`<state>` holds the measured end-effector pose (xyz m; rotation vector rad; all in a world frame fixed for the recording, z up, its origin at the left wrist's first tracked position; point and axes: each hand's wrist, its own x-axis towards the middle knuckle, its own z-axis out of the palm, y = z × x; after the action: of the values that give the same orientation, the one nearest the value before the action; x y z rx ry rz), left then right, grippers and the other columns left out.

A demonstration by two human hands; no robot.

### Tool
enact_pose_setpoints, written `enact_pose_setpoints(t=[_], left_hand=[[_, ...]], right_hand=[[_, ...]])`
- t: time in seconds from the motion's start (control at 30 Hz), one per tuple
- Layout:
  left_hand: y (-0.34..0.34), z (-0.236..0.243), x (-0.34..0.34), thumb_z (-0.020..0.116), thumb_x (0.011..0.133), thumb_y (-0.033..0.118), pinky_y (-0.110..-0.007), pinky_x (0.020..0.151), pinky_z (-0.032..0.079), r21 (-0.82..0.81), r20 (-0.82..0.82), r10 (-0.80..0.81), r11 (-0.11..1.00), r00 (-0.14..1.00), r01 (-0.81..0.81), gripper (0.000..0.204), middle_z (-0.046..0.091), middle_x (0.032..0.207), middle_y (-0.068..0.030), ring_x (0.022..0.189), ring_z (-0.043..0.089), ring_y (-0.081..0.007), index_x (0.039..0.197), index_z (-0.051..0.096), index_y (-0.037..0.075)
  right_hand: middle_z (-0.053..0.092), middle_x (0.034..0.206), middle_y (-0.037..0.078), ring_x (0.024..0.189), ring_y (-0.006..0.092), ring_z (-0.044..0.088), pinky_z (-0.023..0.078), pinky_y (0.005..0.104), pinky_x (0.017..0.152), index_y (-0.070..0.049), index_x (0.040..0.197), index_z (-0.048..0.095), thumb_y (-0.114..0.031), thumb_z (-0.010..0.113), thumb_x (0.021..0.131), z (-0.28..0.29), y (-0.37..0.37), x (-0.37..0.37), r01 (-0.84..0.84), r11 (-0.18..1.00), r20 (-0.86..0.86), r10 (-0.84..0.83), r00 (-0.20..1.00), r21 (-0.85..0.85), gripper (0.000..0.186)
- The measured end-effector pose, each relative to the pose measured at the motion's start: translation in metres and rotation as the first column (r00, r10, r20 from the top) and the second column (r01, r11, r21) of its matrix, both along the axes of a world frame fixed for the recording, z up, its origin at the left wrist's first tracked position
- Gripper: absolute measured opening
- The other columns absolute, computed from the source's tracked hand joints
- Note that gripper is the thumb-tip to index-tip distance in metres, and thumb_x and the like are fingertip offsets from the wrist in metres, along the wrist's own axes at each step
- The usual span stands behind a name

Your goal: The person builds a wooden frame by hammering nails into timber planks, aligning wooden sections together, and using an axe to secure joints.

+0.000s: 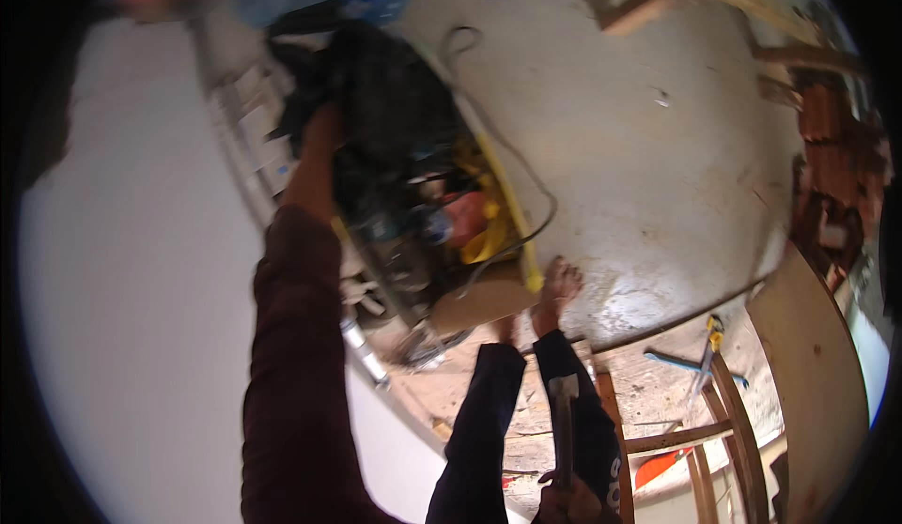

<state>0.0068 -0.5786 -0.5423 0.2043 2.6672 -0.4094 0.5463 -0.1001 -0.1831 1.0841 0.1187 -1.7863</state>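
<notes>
Left hand (322, 118) blurred against a black bag (399, 92), its grip I couldn't tell, right hand (569, 501) wrapped round a hammer (564, 430).

The hammer (564, 427) has a dull, pale metal head. The black material (395, 83) looks matt, too blurred to tell cloth from plastic. The sleeve (296, 355) is matt cloth, the wall (141, 270) smooth and matt, the floor (648, 167) smooth with glossy patches. The frame (681, 437) and curved-looking board (813, 346) are wood, the board smooth.
</notes>
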Motion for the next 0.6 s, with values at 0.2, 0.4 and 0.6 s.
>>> enact_pose_setpoints(t=[0.2,0.4,0.6], left_hand=[[-0.024,-0.083,0.01,0.058,0.093,0.026,-0.048,0.092,0.054,-0.003,-0.119,0.172,0.985,0.978,-0.173,0.035,0.066,0.12,-0.0199,0.112,0.065,-0.0368,0.123,0.063,0.007],[-0.054,-0.086,0.032,0.056,0.095,0.027,-0.049,0.088,0.055,0.156,-0.253,0.334,0.94,0.908,-0.303,0.03,0.069,0.114,-0.0186,0.107,0.067,-0.0367,0.115,0.067,0.007],[-0.033,-0.01,0.063,0.053,0.097,0.028,-0.052,0.079,0.055,0.112,-0.244,0.29,0.956,0.925,-0.27,0.028,0.071,0.096,-0.0175,0.093,0.069,-0.0382,0.105,0.069,0.007]], right_hand=[[0.055,0.068,0.004,0.055,0.0133,0.052,0.043,0.0276,0.051,-0.005,0.122,0.05,-0.01,0.062,0.096,-0.011,-0.002,-0.012,0.007,0.974,0.067,-0.023,0.997,0.228,0.029],[0.055,0.066,0.003,0.055,0.0138,0.053,0.044,0.0282,0.053,-0.005,0.117,0.055,-0.012,0.066,0.093,-0.035,-0.006,-0.023,-0.049,0.963,0.052,0.036,0.998,0.265,0.028],[0.055,0.063,0.003,0.055,0.0142,0.054,0.045,0.0288,0.055,-0.005,0.113,0.059,-0.014,0.07,0.09,-0.018,-0.014,-0.013,-0.078,0.943,-0.054,0.101,0.993,0.325,0.027]])
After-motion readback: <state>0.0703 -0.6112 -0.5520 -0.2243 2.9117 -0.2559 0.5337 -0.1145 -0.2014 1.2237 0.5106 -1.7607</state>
